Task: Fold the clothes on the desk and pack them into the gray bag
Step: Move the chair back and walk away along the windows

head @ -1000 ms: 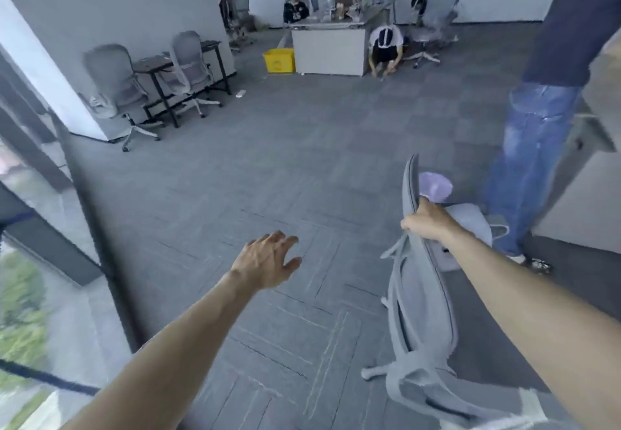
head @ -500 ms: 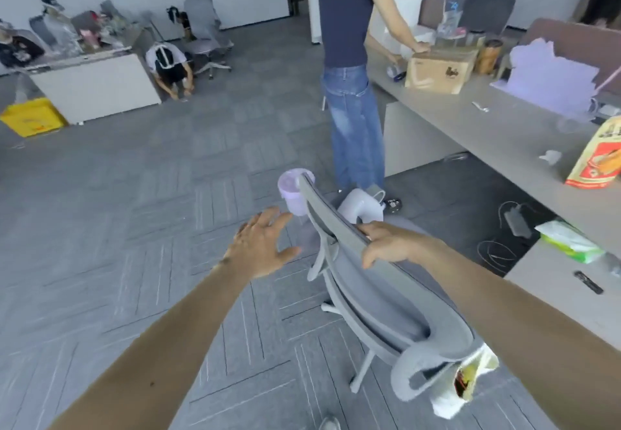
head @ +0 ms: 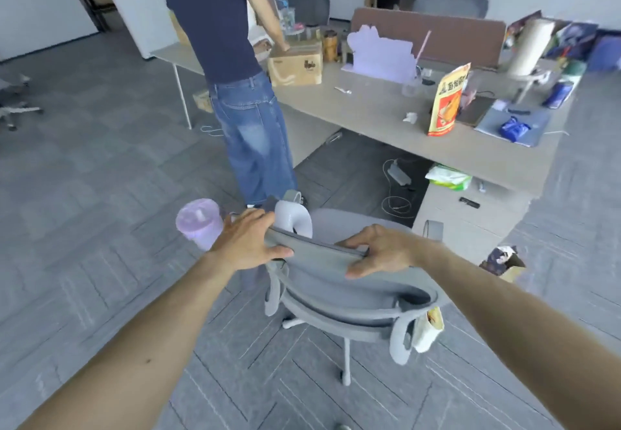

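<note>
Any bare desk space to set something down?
Free: front strip of the desk between the cardboard box and the orange snack bag, only small white scraps. Crowded: the right end past the bag, with blue pouch and paper roll.

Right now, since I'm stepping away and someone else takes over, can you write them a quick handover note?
Left hand: grips the top edge of the gray chair backrest.
Right hand: grips the same edge.
Desk: ahead, cluttered; no clothes or gray bag can be made out on it.
Done: nothing folded or packed, as far as shows.
Left: probably move the chair aside, then find the clothes and bag, fold, pack.
</note>
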A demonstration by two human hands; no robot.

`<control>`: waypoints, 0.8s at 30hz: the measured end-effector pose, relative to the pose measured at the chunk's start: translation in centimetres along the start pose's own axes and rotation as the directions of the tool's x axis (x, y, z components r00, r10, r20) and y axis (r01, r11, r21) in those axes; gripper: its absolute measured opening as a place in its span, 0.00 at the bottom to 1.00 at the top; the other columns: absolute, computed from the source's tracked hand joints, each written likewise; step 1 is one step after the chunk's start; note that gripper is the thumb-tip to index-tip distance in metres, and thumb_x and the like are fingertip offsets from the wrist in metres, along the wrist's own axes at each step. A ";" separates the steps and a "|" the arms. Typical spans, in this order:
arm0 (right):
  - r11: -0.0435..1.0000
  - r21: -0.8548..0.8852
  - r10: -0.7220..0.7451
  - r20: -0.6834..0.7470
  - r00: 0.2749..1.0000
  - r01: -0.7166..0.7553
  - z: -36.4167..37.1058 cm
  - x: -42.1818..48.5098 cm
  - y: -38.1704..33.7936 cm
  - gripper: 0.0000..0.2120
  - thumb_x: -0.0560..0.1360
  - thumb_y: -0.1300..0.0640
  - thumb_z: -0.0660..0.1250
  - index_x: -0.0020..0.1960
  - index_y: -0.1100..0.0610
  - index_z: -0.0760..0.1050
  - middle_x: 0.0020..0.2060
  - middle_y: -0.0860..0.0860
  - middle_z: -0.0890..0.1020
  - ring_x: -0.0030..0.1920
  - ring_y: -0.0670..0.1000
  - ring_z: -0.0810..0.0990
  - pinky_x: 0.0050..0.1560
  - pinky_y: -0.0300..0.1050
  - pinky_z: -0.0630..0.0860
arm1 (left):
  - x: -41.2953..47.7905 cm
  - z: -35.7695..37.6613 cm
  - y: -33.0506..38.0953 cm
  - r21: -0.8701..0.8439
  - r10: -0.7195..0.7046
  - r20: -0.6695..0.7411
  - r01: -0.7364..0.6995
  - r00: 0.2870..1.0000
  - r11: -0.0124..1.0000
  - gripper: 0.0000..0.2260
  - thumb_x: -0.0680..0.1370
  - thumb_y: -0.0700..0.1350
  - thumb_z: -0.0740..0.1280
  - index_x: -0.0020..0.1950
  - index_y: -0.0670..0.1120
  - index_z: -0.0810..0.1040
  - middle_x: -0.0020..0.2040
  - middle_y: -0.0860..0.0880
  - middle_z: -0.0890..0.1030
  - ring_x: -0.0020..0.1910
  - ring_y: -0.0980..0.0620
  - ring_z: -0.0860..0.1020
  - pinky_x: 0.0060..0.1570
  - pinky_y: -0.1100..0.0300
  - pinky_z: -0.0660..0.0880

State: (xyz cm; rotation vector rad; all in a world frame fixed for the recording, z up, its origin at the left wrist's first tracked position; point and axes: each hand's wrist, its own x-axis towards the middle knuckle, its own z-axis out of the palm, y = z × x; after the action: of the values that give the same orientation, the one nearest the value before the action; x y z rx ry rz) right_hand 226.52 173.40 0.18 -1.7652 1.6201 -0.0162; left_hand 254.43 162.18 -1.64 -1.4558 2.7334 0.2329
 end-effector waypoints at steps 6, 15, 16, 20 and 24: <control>0.922 -0.184 0.246 -0.401 0.882 -0.341 2.2 -3.4 -1.5 0.38 0.61 0.16 0.52 0.48 0.46 0.79 0.45 0.45 0.81 0.53 0.53 0.78 0.57 0.50 0.71 | 0.9 0.0 -0.1 0.042 0.078 -0.035 -0.076 0.996 0.996 0.29 0.70 0.72 0.66 0.53 0.48 0.72 0.58 0.50 0.78 0.61 0.44 0.72 0.54 0.50 0.68; 0.804 0.082 0.500 -0.629 0.596 -0.588 5.9 -2.8 -1.5 0.44 0.60 0.19 0.57 0.62 0.49 0.75 0.56 0.51 0.78 0.63 0.57 0.72 0.69 0.69 0.59 | 2.1 0.8 -2.0 -0.046 0.154 -0.067 -0.158 0.986 0.986 0.30 0.72 0.72 0.62 0.59 0.48 0.73 0.60 0.50 0.76 0.63 0.46 0.70 0.56 0.43 0.71; 0.806 0.084 0.501 -0.622 0.602 -0.585 5.5 -2.6 -1.3 0.43 0.60 0.20 0.60 0.62 0.50 0.75 0.56 0.51 0.79 0.62 0.57 0.73 0.69 0.68 0.60 | 2.5 0.9 -2.3 -0.044 0.156 -0.073 -0.159 0.985 0.986 0.30 0.72 0.72 0.62 0.59 0.49 0.73 0.59 0.50 0.76 0.63 0.46 0.71 0.54 0.44 0.71; 0.821 0.059 0.484 -0.601 0.636 -0.568 4.1 -1.9 0.6 0.49 0.55 0.20 0.55 0.62 0.53 0.75 0.54 0.53 0.79 0.57 0.58 0.75 0.66 0.60 0.65 | 4.7 0.8 -2.9 -0.041 0.168 -0.080 -0.171 0.983 0.984 0.30 0.72 0.72 0.62 0.60 0.50 0.73 0.59 0.50 0.77 0.63 0.46 0.71 0.53 0.43 0.69; 0.825 0.049 0.463 -0.630 0.623 -0.563 3.1 0.0 1.7 0.47 0.58 0.21 0.54 0.61 0.55 0.74 0.52 0.54 0.79 0.56 0.58 0.75 0.63 0.58 0.66 | 7.8 0.5 -4.0 -0.064 0.172 -0.072 -0.177 0.982 0.982 0.30 0.71 0.73 0.62 0.61 0.52 0.73 0.61 0.51 0.77 0.64 0.46 0.71 0.58 0.36 0.70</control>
State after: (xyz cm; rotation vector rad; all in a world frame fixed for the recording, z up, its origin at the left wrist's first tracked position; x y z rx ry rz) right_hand 226.49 174.98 -2.95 -1.3888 2.6498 -0.2324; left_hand 253.33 153.63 -3.36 -1.2600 2.9383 0.2938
